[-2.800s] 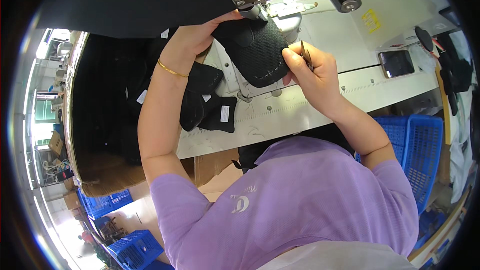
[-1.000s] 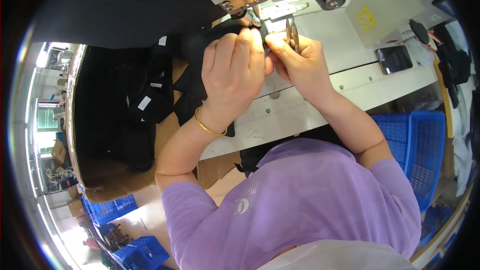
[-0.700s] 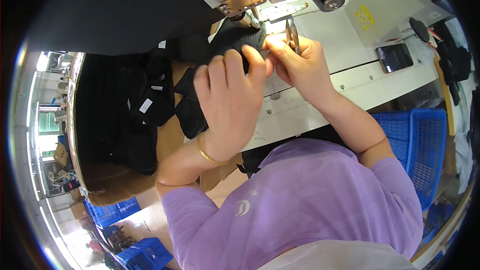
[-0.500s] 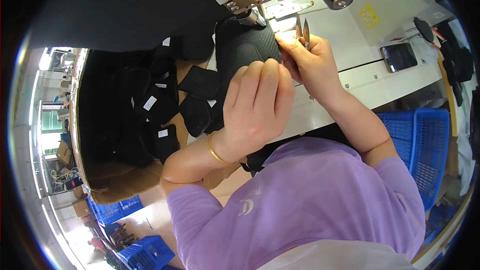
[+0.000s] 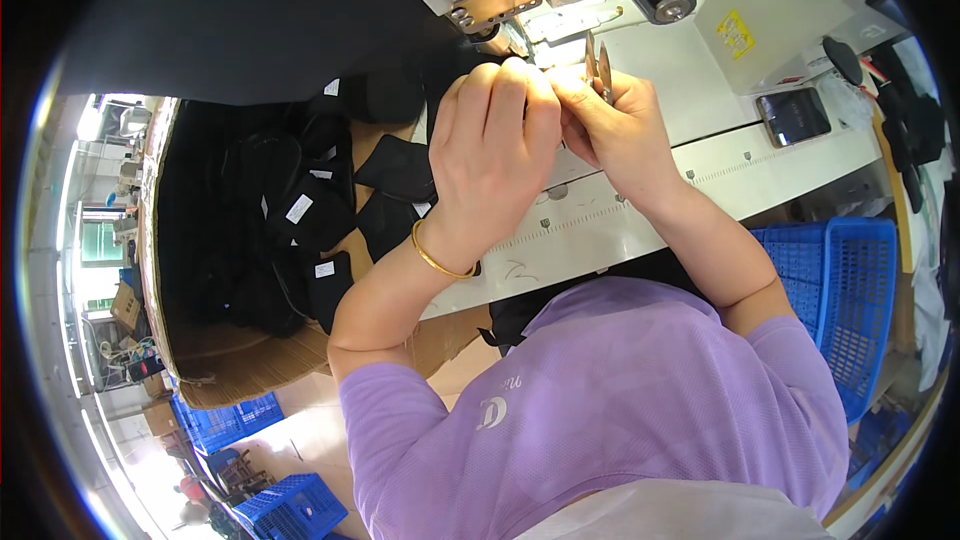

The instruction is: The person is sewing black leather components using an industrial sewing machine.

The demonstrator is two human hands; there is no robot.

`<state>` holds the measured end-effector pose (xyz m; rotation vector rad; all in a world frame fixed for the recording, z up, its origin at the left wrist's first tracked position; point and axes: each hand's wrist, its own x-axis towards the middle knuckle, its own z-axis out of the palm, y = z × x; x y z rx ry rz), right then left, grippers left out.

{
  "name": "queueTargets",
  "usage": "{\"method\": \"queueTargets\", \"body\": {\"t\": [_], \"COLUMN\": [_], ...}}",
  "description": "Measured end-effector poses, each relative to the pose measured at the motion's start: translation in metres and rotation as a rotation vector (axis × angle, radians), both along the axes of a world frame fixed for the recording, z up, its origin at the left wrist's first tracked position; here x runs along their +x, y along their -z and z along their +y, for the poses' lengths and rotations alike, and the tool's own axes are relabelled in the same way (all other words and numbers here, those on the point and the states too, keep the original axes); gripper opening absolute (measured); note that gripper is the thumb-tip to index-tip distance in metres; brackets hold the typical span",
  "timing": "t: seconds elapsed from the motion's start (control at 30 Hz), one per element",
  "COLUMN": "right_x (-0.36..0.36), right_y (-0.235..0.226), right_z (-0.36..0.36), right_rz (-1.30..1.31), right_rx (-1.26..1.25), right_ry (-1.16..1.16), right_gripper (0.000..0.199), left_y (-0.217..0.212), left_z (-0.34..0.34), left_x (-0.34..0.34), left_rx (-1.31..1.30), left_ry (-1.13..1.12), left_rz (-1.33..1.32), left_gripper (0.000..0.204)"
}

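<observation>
Hands (image 5: 495, 145) closer together than earlier | cardboard box (image 5: 240, 372): black pieces (image 5: 272, 168), some white-labelled

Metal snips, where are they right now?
High in the head view, right of centre, metal snips stick up from the right hand, beside the left hand.

Metal snips (image 5: 604, 68), matt cloth pieces (image 5: 397, 165), glossy phone (image 5: 793, 117), plastic crate (image 5: 862, 290)

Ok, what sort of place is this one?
Most likely a sewing workshop or garment factory floor. A sewing machine stands over the worktable, a heap of black pieces, some with white labels, lies to the left, and blue crates sit around.
</observation>
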<state>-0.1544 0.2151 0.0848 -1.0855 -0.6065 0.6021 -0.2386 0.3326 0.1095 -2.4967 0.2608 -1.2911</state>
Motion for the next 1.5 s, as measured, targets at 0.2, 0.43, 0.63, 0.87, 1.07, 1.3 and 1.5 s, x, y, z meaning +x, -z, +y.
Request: {"method": "queueTargets", "body": {"t": [0.2,0.43,0.63,0.87,1.07,1.3,1.5], "right_x": [0.001,0.003,0.001,0.009,0.005,0.011,0.015], "right_y": [0.000,0.001,0.012,0.027,0.043,0.042,0.047], "right_z": [0.000,-0.006,-0.012,-0.031,-0.021,-0.027,-0.033], "right_rz": [0.017,-0.024,-0.061,-0.727,-1.006,-1.117,-1.192], "right_rx": [0.002,-0.020,-0.062,-0.303,-0.269,-0.198,-0.168], "right_ry": [-0.002,-0.040,-0.134,0.000,0.134,0.062,0.116], "right_gripper": [0.036,0.032,0.029,0.028,0.028,0.025,0.024], "left_y": [0.003,0.005,0.007,-0.004,0.010,0.016,0.023], "left_z": [0.004,0.006,0.017,0.067,0.068,0.060,0.061], "left_x": [0.001,-0.008,-0.003,-0.040,-0.041,-0.036,-0.032], "left_rx": [0.004,0.005,0.051,-1.688,-2.128,-2.050,-1.944], "left_ry": [0.009,-0.054,-0.154,0.135,0.279,0.401,0.348], "left_rz": [-0.022,-0.063,-0.100,0.752,1.048,1.167,1.183], "left_gripper": [0.022,0.026,0.032,0.025,0.023,0.040,0.041]}}
